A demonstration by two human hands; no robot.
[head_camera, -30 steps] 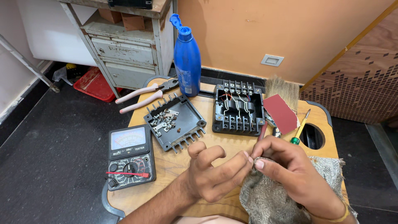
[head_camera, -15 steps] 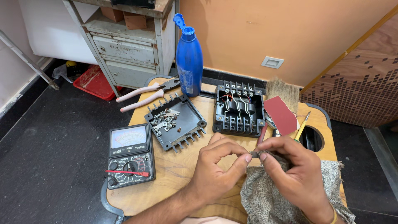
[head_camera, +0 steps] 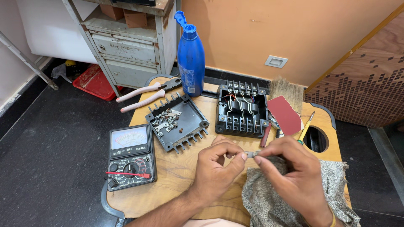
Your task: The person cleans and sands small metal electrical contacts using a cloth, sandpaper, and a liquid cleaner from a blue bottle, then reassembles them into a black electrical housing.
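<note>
Head view: left hand and right hand pinch one small metal piece.

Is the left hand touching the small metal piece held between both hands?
Touching. The head view shows the left hand pinching one end of the small metal piece at thumb and forefinger; the right hand pinches the other.

Place: small repair workshop, electrical work.
Landmark: wooden table.
On it: analog multimeter, open black terminal box, its cover holding loose screws, pink-handled pliers, brush, sandpaper, screwdriver, rag.
Behind it: worn metal cabinet, peeling paint.
Below it: dark floor.
</note>
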